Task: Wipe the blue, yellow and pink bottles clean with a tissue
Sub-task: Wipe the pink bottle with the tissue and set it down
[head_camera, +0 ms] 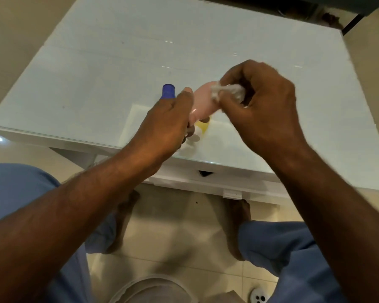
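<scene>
Beige floor tiles fill the near part of my view, with blue trouser legs at either side and a small drain [259, 298] at the bottom right; beyond them stands the white glass-topped worktop [109, 62].

Over its near edge my left hand [166, 121] is wrapped round the lower end of the pink bottle [202, 101], holding it tilted in the air, its far end pointing up and right. My right hand [258, 99] is clamped on a crumpled white tissue [228, 91] and presses it against the bottle's upper end. I judge the pink bottle's wipe is the step in hand.

The bottle looks smooth, pale and glossy, with a highlight near my left fingers; I cannot make out any dirt. Next I would turn it in the left hand so the tissue reaches the hidden side.

Just under it, the yellow bottle [202, 127] peeps out on the worktop, mostly hidden. Farther left, the blue bottle [168, 91] stands beside my left hand, only its top showing.
</scene>
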`<state>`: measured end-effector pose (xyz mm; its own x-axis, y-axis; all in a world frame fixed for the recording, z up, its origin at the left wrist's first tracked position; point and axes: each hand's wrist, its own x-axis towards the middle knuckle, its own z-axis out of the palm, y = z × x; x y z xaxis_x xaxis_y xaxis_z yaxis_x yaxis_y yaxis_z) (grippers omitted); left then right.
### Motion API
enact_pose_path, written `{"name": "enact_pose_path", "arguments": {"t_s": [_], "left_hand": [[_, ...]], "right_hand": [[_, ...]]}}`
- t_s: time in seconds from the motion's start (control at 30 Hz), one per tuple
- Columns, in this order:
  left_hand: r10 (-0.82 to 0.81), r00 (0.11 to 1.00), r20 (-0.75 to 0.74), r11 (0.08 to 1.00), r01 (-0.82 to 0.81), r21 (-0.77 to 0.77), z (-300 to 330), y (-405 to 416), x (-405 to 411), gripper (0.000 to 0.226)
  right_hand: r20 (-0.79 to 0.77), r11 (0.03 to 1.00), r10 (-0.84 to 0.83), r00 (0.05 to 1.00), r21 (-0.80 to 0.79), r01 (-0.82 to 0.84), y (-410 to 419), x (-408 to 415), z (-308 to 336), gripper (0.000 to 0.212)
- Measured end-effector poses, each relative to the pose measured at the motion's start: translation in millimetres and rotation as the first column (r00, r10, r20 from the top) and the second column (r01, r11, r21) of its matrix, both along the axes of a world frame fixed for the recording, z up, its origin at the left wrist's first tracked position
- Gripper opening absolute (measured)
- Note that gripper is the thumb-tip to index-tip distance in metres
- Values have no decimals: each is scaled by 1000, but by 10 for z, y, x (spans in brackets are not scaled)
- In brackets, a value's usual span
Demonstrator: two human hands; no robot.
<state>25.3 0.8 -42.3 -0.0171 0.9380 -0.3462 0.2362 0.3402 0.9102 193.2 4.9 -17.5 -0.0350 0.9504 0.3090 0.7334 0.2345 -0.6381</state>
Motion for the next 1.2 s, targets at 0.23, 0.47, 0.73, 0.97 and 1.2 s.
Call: {"name": "enact_pose_path", "arguments": {"t_s": [0.23,0.47,0.73,0.97,1.2], "left_hand": [[-4,1000,-2,999,4,50,-40,-55,22,45],[-8,992,-122,990,26,141,-2,-67,32,46],[34,991,-131,946,10,324,-18,-23,21,35],[-62,982,-176,910,128,393,-32,-46,-50,27],[-110,977,-181,871,183,456,-59,-45,-50,40]], "right_hand": [[67,990,140,988,-40,-138,-184,-201,-26,10],[82,997,-41,996,-63,47,1,76,60,11],[165,990,121,979,47,-131,-155,-123,-30,15],[-316,975,-213,925,-2,223,50,96,72,24],[-559,952,-290,777,-250,176,92,117,13,19]]}}
